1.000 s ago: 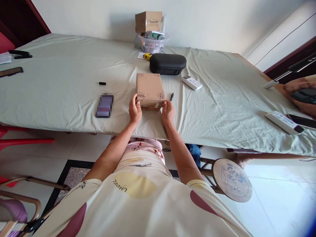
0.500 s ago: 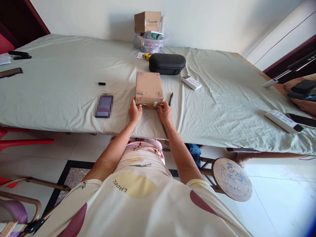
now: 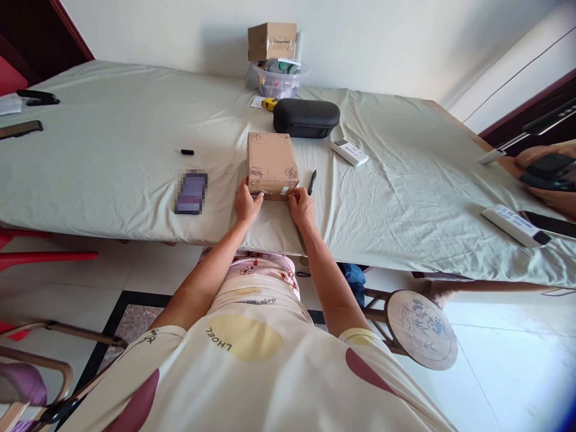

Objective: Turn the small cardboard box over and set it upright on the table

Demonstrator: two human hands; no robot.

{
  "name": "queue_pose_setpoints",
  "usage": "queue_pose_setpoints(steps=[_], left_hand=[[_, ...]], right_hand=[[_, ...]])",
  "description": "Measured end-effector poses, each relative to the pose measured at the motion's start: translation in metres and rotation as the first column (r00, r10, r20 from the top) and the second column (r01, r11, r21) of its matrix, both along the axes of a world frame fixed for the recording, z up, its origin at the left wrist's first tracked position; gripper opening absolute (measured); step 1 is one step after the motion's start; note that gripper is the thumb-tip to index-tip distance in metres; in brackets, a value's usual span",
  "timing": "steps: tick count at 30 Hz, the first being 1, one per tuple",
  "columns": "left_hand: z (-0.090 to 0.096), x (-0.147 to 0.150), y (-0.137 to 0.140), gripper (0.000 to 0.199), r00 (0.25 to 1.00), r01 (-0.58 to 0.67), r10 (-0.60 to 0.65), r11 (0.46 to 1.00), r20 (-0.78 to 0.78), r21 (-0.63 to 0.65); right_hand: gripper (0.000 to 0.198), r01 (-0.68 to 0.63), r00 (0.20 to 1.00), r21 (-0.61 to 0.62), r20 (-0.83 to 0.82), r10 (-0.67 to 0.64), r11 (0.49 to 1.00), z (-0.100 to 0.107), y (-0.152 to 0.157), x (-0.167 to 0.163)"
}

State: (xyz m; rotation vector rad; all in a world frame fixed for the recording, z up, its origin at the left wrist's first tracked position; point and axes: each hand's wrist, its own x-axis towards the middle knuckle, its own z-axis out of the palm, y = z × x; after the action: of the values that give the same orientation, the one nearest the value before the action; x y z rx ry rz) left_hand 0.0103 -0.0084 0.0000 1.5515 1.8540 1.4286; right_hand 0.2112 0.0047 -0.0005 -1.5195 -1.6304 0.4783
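A brown cardboard box (image 3: pixel 272 157) with scribbled flower-like drawings at its top corners lies on the cloth-covered table (image 3: pixel 135 198). My left hand (image 3: pixel 248 203) grips its near left corner, thumb on the front side. At the near right corner my right hand (image 3: pixel 301 207) has its fingers closed against the box, by a small white label (image 3: pixel 284 191). Just right of that hand lies a black marker (image 3: pixel 312 182) without its cap. The black cap (image 3: pixel 187 152) rests farther left, beyond a phone (image 3: pixel 191 193) with a blurred screen.
Behind the box sit a black zip case (image 3: pixel 306 117), a yellow tool (image 3: pixel 270 104) and a clear plastic tub (image 3: pixel 281 83) with a carton (image 3: pixel 272 41) on top. White devices (image 3: pixel 350 152) lie to the right. Another person's hands (image 3: pixel 551 174) hold something black at the right edge. A round stool (image 3: pixel 422 329) stands below.
The box has turned very slightly between my hands. My left thumb has slid a little to the right along its front side. The view has shifted slightly.
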Motion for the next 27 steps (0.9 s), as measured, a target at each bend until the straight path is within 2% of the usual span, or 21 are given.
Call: queue_pose_setpoints(steps=[8,15,20,27], left_hand=[[-0.001,-0.003,0.0,0.064,0.999,0.015,-0.015,1.0,-0.041,-0.022],[-0.003,-0.005,0.001,0.06,1.0,0.021,-0.021,1.0,-0.02,-0.015],[-0.004,-0.005,0.0,0.056,0.999,0.028,-0.027,1.0,-0.019,0.003],[-0.005,-0.004,0.0,0.062,0.997,0.071,-0.071,0.997,-0.002,0.019]], right_hand=[[0.007,0.011,1.0,-0.03,-0.023,-0.011,0.999,0.001,-0.001,0.0],[0.009,0.025,0.999,0.009,-0.032,-0.025,1.0,0.004,-0.003,-0.003],[0.031,0.032,0.997,0.105,-0.074,-0.024,0.994,0.003,-0.002,-0.005],[0.055,0.035,0.959,0.183,-0.283,0.019,0.983,0.01,-0.001,-0.007]])
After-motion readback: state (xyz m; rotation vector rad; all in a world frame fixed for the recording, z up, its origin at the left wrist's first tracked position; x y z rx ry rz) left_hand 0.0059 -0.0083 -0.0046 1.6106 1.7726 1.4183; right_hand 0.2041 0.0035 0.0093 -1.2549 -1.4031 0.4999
